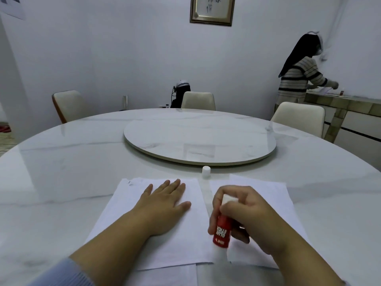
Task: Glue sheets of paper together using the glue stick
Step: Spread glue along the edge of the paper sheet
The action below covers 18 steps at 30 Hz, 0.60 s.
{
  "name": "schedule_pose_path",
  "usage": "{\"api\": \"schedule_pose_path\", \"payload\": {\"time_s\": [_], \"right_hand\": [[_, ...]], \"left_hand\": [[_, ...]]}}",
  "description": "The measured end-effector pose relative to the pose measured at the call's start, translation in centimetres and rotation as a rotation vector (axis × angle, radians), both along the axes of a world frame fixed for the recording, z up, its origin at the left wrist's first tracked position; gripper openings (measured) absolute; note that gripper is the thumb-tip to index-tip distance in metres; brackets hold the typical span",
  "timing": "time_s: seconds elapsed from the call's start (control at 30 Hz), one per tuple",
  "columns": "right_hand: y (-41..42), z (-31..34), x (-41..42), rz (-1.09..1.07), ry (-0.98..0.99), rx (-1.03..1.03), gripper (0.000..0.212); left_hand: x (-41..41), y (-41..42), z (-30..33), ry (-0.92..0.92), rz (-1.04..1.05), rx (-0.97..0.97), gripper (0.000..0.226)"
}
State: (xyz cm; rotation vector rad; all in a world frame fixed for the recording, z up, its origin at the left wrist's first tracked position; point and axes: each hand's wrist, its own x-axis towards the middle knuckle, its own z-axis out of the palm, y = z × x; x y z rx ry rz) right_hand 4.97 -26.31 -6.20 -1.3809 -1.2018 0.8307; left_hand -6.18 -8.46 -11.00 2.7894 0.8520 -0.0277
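Observation:
Two white sheets of paper lie side by side on the marble table. My left hand (165, 201) rests flat, fingers straight, on the left sheet (123, 230). My right hand (245, 213) grips the red glue stick (222, 232), held upside down with its glue end pointing at the near right edge of the left sheet. The right sheet (274, 195) lies mostly under my right hand and forearm. The white cap (206, 170) of the glue stick stands alone just beyond the two sheets.
A round marble turntable (200, 139) sits in the middle of the table (61, 162). Cream chairs (198, 101) stand around the far side. A person in a striped sweater (299, 79) works at a counter at the far right.

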Motion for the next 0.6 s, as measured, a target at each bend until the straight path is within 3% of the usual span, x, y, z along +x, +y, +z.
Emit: {"api": "schedule_pose_path", "payload": {"time_s": [0.07, 0.13, 0.2, 0.27, 0.3, 0.37, 0.47, 0.53, 0.6], "right_hand": [[0.3, 0.0, 0.9, -0.131, 0.207, 0.172, 0.018], [0.7, -0.3, 1.8, -0.397, 0.330, 0.302, 0.032], [1.0, -0.5, 2.4, -0.614, 0.324, 0.319, 0.028], [1.1, -0.9, 2.8, -0.720, 0.265, 0.295, 0.019], [1.2, -1.0, 2.8, -0.749, 0.233, 0.291, 0.016], [1.3, -1.2, 2.9, -0.784, 0.176, 0.299, 0.014], [1.5, -1.3, 2.7, -0.784, 0.114, 0.304, 0.014], [1.6, -1.4, 2.5, -0.751, 0.065, 0.297, 0.018], [2.1, -1.4, 2.0, -0.716, 0.000, 0.271, 0.020]], "left_hand": [[0.0, 0.2, 0.9, 0.074, -0.039, -0.026, 0.060], [-0.3, 0.6, 2.3, 0.179, -0.141, -0.072, 0.057], [-0.6, 0.8, 3.6, 0.182, -0.224, -0.176, 0.057], [-0.6, 0.2, 3.8, 0.059, -0.151, -0.199, 0.054], [-0.6, -0.3, 3.4, 0.018, -0.082, -0.128, 0.053], [-0.5, -1.2, 2.6, 0.110, -0.030, 0.030, 0.057], [-1.4, -0.8, 3.1, 0.172, -0.118, -0.109, 0.057], [-1.6, -0.5, 3.6, 0.054, -0.116, -0.193, 0.058], [-1.3, -1.2, 2.9, -0.074, -0.044, -0.141, 0.055]]}}
